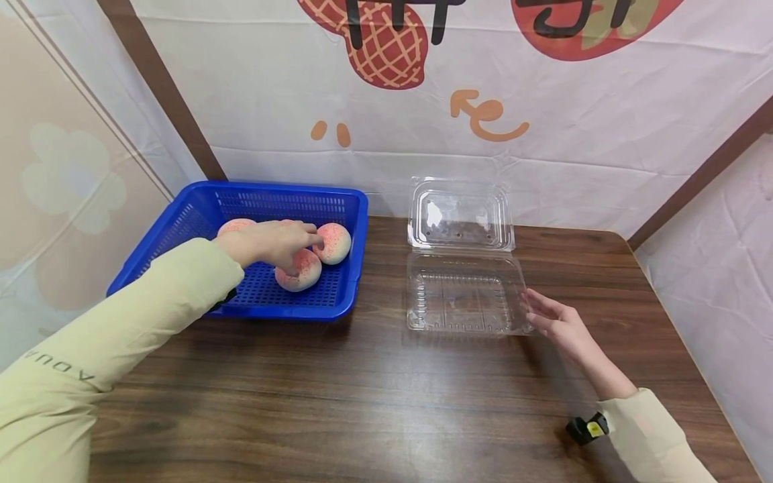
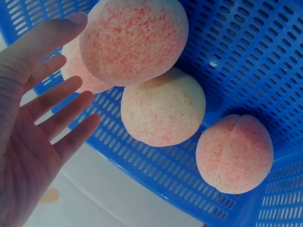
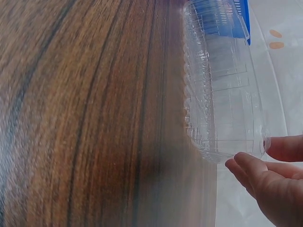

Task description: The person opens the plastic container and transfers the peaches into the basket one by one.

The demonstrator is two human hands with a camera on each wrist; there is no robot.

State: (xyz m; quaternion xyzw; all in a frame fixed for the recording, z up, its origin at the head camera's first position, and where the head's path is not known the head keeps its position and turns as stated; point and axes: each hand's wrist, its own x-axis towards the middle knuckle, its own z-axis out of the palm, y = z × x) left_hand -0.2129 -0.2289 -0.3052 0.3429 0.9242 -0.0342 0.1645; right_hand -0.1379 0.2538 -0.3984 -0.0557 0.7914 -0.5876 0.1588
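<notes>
Several pink-speckled, pale peaches lie in a blue plastic basket (image 1: 356, 268); one peach (image 1: 334, 243) is near its right wall and another peach (image 1: 300, 272) sits in front. My left hand (image 1: 274, 243) reaches over them with fingers spread. In the left wrist view, the left thumb lies at the edge of the nearest peach (image 2: 135, 40); I cannot tell whether it touches. A clear plastic clamshell container (image 1: 461, 322) stands with its lid (image 1: 460, 215) raised. My right hand (image 1: 558, 325) pinches the right edge of its base, thumb at the rim and fingers against the outside wall.
Both stand on a brown wood-grain table (image 1: 362, 402), basket at left, container right of the middle. A printed white cloth (image 1: 272, 87) hangs behind the table, close to the container's lid. More cloth (image 1: 725, 221) hangs along the right side.
</notes>
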